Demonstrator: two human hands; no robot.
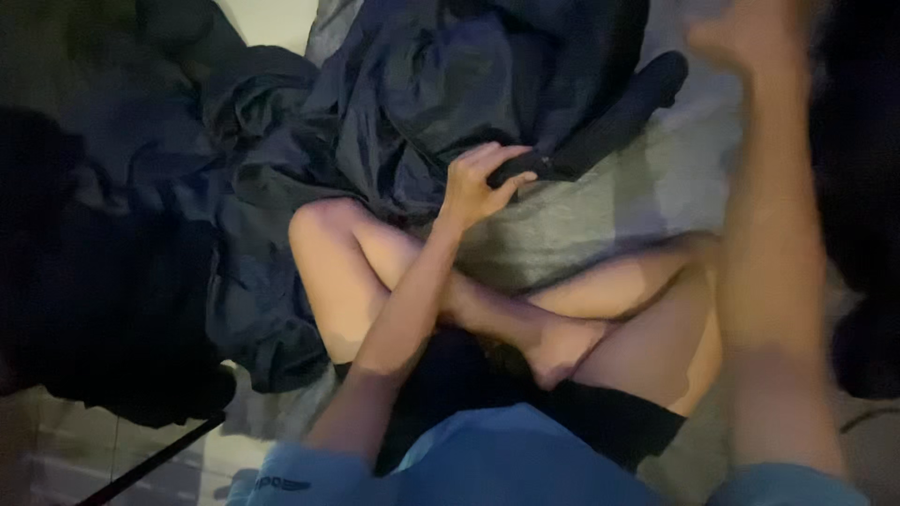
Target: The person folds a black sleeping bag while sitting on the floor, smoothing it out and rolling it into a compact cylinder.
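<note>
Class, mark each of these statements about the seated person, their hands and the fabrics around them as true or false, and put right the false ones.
1. The left hand grips a long black object. True.
2. The right hand rests flat on the grey blanket. False: it is raised near the top edge of the picture, blurred, holding nothing that shows.
3. The person sits cross-legged with bare legs. True.
4. The dark blue fabric is folded in a neat square stack. False: it lies crumpled and bunched.
5. The person's sleeves are red. False: they are light blue.
</note>
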